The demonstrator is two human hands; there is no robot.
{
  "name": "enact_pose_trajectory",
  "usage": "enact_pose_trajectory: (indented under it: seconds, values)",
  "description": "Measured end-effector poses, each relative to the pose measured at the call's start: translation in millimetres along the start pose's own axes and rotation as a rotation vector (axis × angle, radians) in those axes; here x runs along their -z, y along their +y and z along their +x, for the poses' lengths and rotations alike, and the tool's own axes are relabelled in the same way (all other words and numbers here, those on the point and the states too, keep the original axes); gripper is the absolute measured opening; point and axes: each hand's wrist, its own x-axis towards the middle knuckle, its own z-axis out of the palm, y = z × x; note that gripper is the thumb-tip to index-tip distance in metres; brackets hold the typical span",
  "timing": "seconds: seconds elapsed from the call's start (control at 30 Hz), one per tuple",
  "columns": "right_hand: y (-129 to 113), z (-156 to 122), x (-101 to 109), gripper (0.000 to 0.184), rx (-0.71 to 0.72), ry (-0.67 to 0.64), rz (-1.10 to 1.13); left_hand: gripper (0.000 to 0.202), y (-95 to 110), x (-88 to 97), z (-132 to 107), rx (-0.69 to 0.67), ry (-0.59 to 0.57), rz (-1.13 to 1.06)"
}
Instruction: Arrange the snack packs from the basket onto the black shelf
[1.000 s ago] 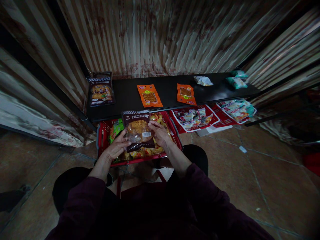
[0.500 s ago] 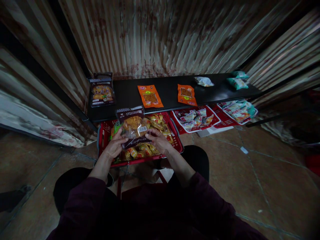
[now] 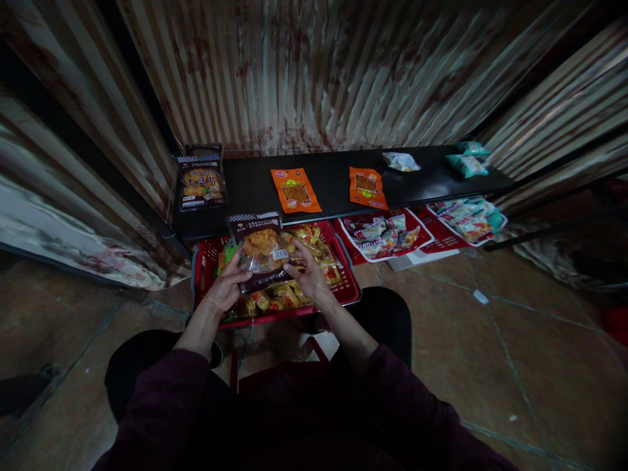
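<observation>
Above a red basket [image 3: 349, 288] a dark purple bag of potato chips [image 3: 262, 247] with a clear window and a white barcode label is held up, tilted toward me. My left hand [image 3: 229, 282] grips its lower left edge, thumb on the front and fingers behind. At the lower right edge is my right hand [image 3: 308, 269], its thumb and fingers closed on the bag's side. Beneath the bag, yellow-wrapped snack packs [image 3: 287, 294] fill the basket, and a green pack [image 3: 226, 252] shows at its left.
On the black shelf [image 3: 245, 186] lie purple chip bags [image 3: 201, 183], two orange snack packets [image 3: 296, 191], a white packet [image 3: 401, 161] and teal packets [image 3: 467, 165]. More red baskets [image 3: 426, 237] with packets stand under it to the right. Black posts [image 3: 142, 85] flank the shelf.
My right hand has shifted slightly, its fingers raised a little along the bag's right side. The bag stays almost in place between both hands.
</observation>
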Motion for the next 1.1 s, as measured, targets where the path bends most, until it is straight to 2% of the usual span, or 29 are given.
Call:
enact_pose_trajectory:
  seconds: [0.2, 0.37, 0.5, 0.77, 0.9, 1.0, 1.1]
  values:
    - [-4.3, -4.8, 1.6, 0.057, 0.315, -0.008, -0.384, 0.086, -1.7, 0.1, 0.1, 0.012, -0.022, 0.002]
    - [-10.6, -8.4, -1.4, 0.058, 0.453, -0.023, -0.573, 0.092, -2.4, 1.6, -0.5, 0.028, -0.055, 0.027]
    - [-12.9, -11.1, -6.0, 0.059, 0.506, -0.046, -0.619, 0.091, -3.5, 5.7, -1.4, 0.031, -0.121, 0.054]
    - [-14.9, -17.6, -10.0, 0.063, 0.454, -0.055, -0.501, 0.081, -6.0, 10.4, -2.5, -0.007, -0.179, 0.081]
    - [-19.6, -21.0, -10.6, 0.052, 0.394, -0.065, -0.352, 0.069, -4.2, 7.6, -2.4, -0.016, -0.162, 0.095]
    - [-26.1, -26.2, -12.3, 0.038, 0.288, -0.081, -0.193, 0.066, -5.4, 6.6, -0.8, -0.04, -0.123, 0.131]
    - [-34.9, -33.4, -14.8, 0.038, 0.128, -0.117, -0.047, 0.066, -7.8, 5.1, 1.1, -0.096, -0.117, 0.207]
